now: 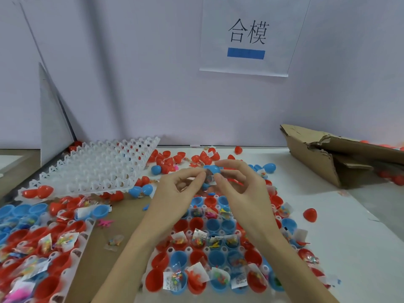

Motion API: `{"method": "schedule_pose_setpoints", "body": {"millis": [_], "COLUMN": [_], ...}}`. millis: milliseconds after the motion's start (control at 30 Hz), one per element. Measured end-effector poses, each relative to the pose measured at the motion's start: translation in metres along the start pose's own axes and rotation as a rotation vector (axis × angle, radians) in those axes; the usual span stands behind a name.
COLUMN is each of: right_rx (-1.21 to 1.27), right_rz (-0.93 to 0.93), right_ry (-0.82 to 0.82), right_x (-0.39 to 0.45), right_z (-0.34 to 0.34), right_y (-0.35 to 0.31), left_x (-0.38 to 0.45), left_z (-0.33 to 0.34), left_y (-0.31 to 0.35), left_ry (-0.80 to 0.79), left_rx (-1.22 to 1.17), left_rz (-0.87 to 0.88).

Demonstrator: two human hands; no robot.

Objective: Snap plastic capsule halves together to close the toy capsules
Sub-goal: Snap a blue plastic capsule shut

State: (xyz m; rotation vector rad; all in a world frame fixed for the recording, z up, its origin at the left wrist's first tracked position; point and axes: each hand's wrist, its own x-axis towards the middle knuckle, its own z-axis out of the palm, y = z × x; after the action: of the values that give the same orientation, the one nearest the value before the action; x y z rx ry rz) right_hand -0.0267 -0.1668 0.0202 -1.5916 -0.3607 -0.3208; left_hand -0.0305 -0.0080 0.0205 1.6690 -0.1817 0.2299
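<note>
My right hand pinches a blue capsule half between thumb and forefinger, with a small toy packet showing at its open side. My left hand meets it from the left, fingertips pinching at the packet and the capsule's edge. Both hands hover above a white tray whose cups hold red and blue capsule halves, several with toy packets in them. What lies between the fingertips is partly hidden.
A second filled tray sits at the left. An empty white tray leans behind it. Loose red and blue halves litter the far table. A torn cardboard box stands at the right. One red half lies alone.
</note>
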Motion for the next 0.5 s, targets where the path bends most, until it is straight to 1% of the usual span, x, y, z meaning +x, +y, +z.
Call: {"method": "schedule_pose_setpoints", "body": {"millis": [200,300,400,500], "right_rx": [0.013,0.033,0.046,0.044], "right_rz": [0.007,0.012,0.02,0.033], "right_ry": [-0.018,-0.027,-0.013,-0.001], "right_x": [-0.0002,-0.001,-0.0018,-0.0016], "right_z": [-0.0007,0.0006,0.0009,0.0003], "right_y": [-0.0014,-0.0025,-0.0019,-0.0024], "left_x": [0.0008,0.0004,0.0004,-0.0004], "left_z": [0.005,0.0046,0.0045,0.0032], "left_y": [-0.0005,0.0009,0.0005,0.0022], "left_ry": [0.036,0.097,0.137,0.109], "left_rx": [-0.268,-0.342,-0.256,-0.103], "left_rz": [-0.136,-0.153,-0.096,0.026]}}
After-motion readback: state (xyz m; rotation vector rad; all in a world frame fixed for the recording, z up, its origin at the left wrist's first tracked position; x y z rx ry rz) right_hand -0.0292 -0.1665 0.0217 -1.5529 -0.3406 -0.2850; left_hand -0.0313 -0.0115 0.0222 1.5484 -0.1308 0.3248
